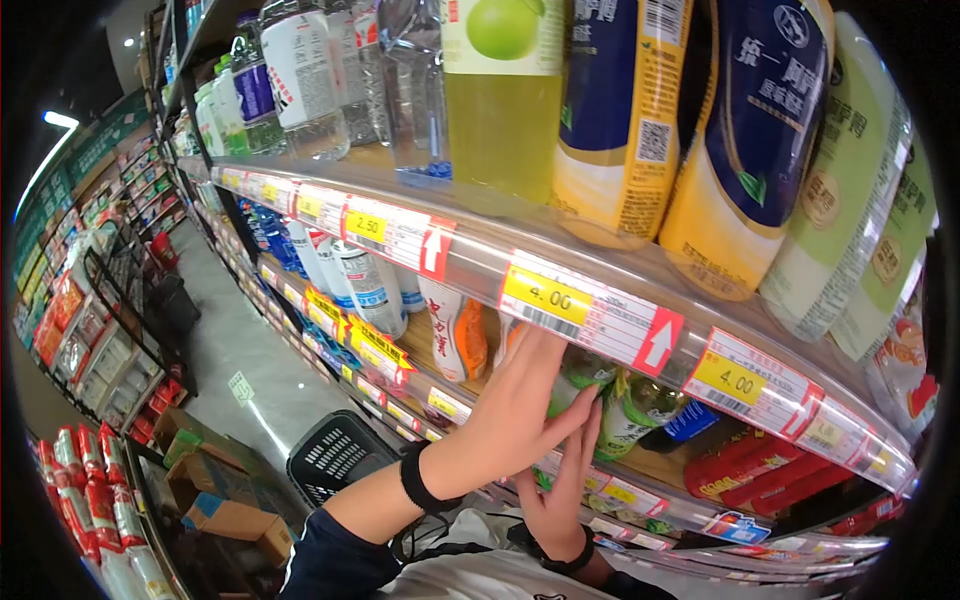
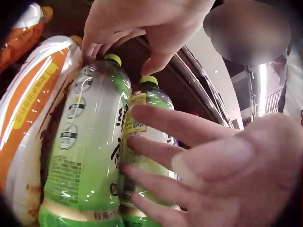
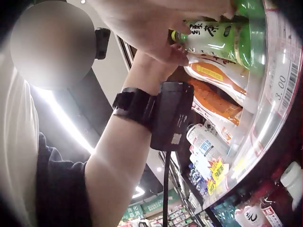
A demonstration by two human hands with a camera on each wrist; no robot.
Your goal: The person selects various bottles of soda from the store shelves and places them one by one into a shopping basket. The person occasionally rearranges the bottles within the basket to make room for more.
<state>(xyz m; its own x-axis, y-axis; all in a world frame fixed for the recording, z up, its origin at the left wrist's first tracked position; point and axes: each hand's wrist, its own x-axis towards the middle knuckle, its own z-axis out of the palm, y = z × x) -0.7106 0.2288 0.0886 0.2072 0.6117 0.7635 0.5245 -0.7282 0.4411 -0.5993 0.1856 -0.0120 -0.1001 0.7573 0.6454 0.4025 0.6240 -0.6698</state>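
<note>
1. Fingers of the left hand (image 1: 510,400): arched over the bottle necks, tips behind a cap, thumb by the neighbouring cap. Cannot tell whether they grip. Reaching from above probably suits the narrow gap under the upper shelf (image 1: 630,235).
2. Fingers of the right hand (image 1: 558,500): straight, slightly spread, beside the second green bottle; contact uncertain. Likely placed there to guide or steady it.
3. Black basket (image 1: 335,455), far left, below the left forearm, away from the reach. Its support is hidden from where I stand.
4. White bottles (image 1: 370,285), then orange-and-white bottles (image 1: 458,335): lined up on the lower shelf, presumably sorted by kind to match the price tags on its edge.
5. First green bottle (image 2: 90,142): on that shelf, beside the orange-and-white ones, its cap between the left hand's fingers and thumb.
6. Second green bottle (image 2: 161,100): just right of the first; the close spacing probably explains the fingertips working at cap height.
7. Red packs (image 1: 750,470): farther right, lying side by side, apart from both hands.
</note>
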